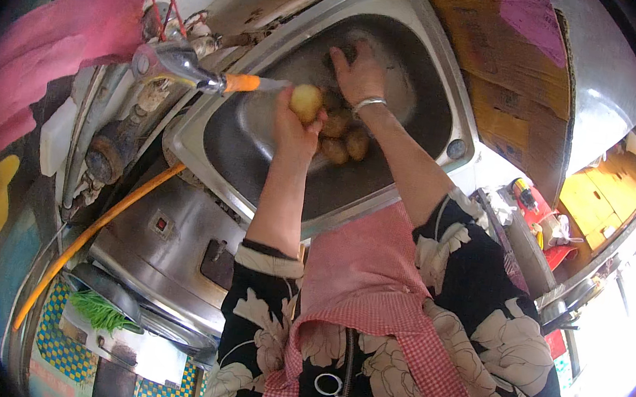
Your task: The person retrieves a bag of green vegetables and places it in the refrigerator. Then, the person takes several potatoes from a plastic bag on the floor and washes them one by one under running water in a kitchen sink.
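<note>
A pale yellow potato (pixel 305 103) is held in my left hand (pixel 293 124), at the end of the water stream from the faucet (pixel 181 66) with its orange nozzle. My right hand (pixel 361 76), with a bracelet at the wrist, reaches down into the stainless steel sink (pixel 443 55). Its thumb is spread from the other fingers, over a dark patch; whether it touches anything there, I cannot tell. Between my two arms, several brown potatoes (pixel 334 149) lie together in the basin, partly hidden by my hands.
Flattened cardboard (pixel 494 95) stands along the sink's right side. On the left are pipes, a pink cloth (pixel 50 52) and an orange hose (pixel 97 229) crossing near a steel appliance (pixel 136 238). A dark bowl with green leaves (pixel 100 309) sits at lower left.
</note>
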The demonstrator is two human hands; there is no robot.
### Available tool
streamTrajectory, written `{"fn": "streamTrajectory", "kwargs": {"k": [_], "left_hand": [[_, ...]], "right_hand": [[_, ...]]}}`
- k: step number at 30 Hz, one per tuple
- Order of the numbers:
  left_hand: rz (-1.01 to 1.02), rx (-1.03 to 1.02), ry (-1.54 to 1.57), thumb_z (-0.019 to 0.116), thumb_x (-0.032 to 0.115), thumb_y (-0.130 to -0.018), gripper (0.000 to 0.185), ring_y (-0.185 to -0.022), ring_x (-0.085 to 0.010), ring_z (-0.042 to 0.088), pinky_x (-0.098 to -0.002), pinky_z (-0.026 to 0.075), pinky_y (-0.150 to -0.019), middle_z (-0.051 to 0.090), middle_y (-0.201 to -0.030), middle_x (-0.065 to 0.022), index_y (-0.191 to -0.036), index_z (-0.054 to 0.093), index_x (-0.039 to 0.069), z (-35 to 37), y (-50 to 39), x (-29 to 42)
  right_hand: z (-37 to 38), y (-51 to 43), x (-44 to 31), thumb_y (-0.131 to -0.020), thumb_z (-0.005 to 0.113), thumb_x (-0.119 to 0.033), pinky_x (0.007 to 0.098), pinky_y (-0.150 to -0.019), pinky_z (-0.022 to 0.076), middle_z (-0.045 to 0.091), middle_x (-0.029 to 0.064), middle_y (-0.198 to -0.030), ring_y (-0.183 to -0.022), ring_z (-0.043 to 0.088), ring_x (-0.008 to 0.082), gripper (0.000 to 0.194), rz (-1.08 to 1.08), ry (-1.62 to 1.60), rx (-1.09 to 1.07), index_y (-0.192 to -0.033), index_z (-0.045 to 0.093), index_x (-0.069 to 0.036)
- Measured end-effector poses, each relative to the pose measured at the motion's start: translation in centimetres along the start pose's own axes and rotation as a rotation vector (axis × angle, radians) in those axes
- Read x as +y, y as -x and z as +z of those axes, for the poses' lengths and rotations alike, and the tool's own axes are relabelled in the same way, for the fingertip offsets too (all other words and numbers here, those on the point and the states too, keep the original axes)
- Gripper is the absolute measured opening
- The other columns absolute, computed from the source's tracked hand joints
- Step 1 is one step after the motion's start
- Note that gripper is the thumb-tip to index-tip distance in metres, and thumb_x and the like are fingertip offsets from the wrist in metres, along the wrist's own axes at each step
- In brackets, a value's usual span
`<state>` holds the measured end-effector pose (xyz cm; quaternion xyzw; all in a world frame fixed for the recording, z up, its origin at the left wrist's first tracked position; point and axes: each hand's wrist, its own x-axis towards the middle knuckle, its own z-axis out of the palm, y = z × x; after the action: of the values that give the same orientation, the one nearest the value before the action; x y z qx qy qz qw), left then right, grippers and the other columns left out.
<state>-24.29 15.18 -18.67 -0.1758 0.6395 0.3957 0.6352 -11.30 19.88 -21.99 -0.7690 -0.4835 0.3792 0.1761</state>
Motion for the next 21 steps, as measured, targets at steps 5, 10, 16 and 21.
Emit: {"fn": "streamTrajectory", "kwargs": {"k": [5, 10, 16, 21], "left_hand": [[0.032, -0.078, 0.030, 0.054, 0.052, -0.098, 0.040, -0.070, -0.0183, 0.062, -0.0285, 0.043, -0.048, 0.064, -0.084, -0.0022, -0.102, 0.060, 0.012, -0.4, -2.0, 0.9], [0.093, -0.014, -0.175, 0.051, 0.044, -0.099, 0.031, -0.079, -0.0142, 0.061, -0.0286, 0.045, -0.056, 0.064, -0.091, -0.0014, -0.109, 0.059, 0.015, -1.8, -2.2, 1.1], [0.082, 0.091, -0.046, 0.048, 0.042, -0.100, 0.028, -0.079, -0.0140, 0.059, -0.0285, 0.047, -0.056, 0.061, -0.094, -0.0017, -0.102, 0.057, 0.015, -0.7, -2.0, 0.5], [0.052, 0.011, 0.093, 0.045, 0.039, -0.102, 0.029, -0.066, -0.0140, 0.056, -0.0311, 0.044, -0.048, 0.060, -0.090, -0.0013, -0.101, 0.057, 0.013, 0.9, -1.1, 0.5]], "right_hand": [[-1.2, 5.6, -3.1, -0.092, 0.066, -0.045, 0.0504, -0.076, 0.0556, 0.069, 0.0281, -0.098, -0.091, 0.069, 0.0444, 0.053, -0.195, -0.002, -0.013, -0.118, 0.060, 0.000], [-0.1, 3.0, -4.6, -0.092, 0.067, -0.042, 0.0520, -0.073, 0.0549, 0.070, 0.0245, -0.091, -0.084, 0.068, 0.0452, 0.045, 0.026, 0.065, -0.172, -0.113, 0.059, -0.003], [0.9, 4.9, -4.4, -0.092, 0.066, -0.040, 0.0515, -0.067, 0.0555, 0.070, 0.0231, -0.093, -0.081, 0.069, 0.0430, 0.040, -0.070, 0.040, -0.077, -0.109, 0.061, -0.004], [0.5, 6.2, -4.3, -0.093, 0.061, -0.044, 0.0522, -0.068, 0.0564, 0.069, 0.0206, -0.097, -0.080, 0.070, 0.0414, 0.039, -0.222, 0.042, -0.040, -0.105, 0.060, -0.007]]}}
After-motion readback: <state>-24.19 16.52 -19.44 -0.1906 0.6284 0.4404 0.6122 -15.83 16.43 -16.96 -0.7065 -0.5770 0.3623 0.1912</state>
